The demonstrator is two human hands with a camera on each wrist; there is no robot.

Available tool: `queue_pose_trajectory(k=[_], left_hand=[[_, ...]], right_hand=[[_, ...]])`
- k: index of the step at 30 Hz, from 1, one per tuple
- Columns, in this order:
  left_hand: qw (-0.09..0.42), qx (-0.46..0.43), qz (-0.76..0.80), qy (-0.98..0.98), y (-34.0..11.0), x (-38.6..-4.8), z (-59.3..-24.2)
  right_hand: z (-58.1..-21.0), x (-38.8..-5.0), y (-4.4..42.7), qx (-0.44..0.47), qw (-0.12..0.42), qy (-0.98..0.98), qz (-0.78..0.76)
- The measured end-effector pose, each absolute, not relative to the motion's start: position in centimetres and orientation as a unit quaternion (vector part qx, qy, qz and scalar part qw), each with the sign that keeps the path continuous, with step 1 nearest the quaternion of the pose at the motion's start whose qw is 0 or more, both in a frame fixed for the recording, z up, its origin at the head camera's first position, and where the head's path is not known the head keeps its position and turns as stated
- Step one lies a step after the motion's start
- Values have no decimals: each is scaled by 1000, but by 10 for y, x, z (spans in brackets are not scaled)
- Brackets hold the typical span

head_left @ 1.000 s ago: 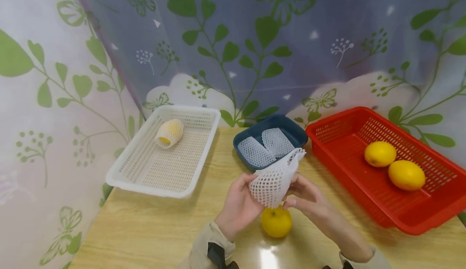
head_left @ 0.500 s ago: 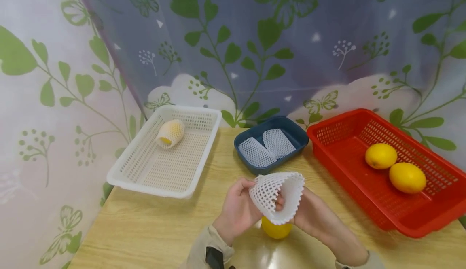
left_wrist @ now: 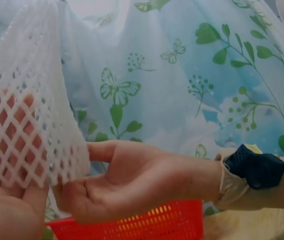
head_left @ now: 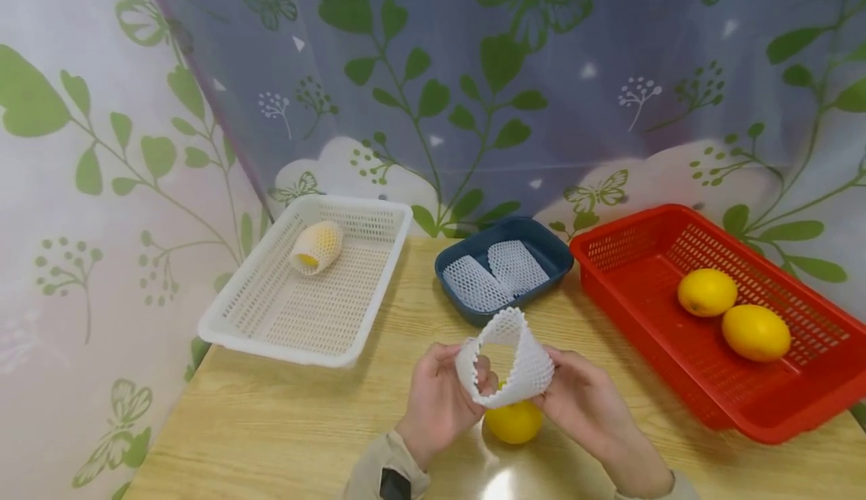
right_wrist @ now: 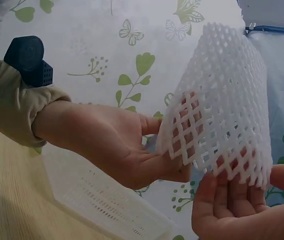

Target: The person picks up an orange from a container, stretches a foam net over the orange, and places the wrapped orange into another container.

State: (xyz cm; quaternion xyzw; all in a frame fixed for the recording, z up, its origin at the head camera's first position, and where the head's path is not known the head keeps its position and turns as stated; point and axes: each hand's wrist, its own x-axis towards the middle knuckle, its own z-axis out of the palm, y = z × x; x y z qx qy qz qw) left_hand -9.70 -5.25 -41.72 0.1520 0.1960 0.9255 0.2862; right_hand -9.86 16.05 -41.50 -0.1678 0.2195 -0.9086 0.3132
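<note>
A white foam fruit net (head_left: 534, 368) stands spread between both hands in the head view, its wide mouth facing up and towards me. My left hand (head_left: 436, 402) pinches its left edge, and some fingers show through the mouth. On the other side my right hand (head_left: 591, 410) pinches the right edge. Both wrist views show fingers through the mesh of the net (left_wrist: 32, 110); whether they are inside or behind it I cannot tell. Directly below the net, a yellow lemon-like fruit (head_left: 514, 423) sits on the table, its upper part partly hidden.
A white basket (head_left: 277, 353) at the left holds one netted yellow fruit (head_left: 318, 246). Two foam nets (head_left: 473, 282) lie flat in a dark blue tray (head_left: 555, 240) at the back. Two yellow fruits (head_left: 754, 332) lie in the red basket (head_left: 649, 319) at the right.
The foam net has gone from a narrow, pointed shape to a wide-open mouth, turning towards me. My right hand has shifted to its right edge. The fruit below has stayed put.
</note>
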Motion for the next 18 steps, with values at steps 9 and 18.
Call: queue_pose_trajectory(k=[9,18], left_hand=[[242,80,939,231,-51,-92,-438],[151,13,941,302,-51,-91,-462]], right_hand=[[-417,-93,160,-152,305,230,-911],[-441,-99,167,-93,250,377,-887]])
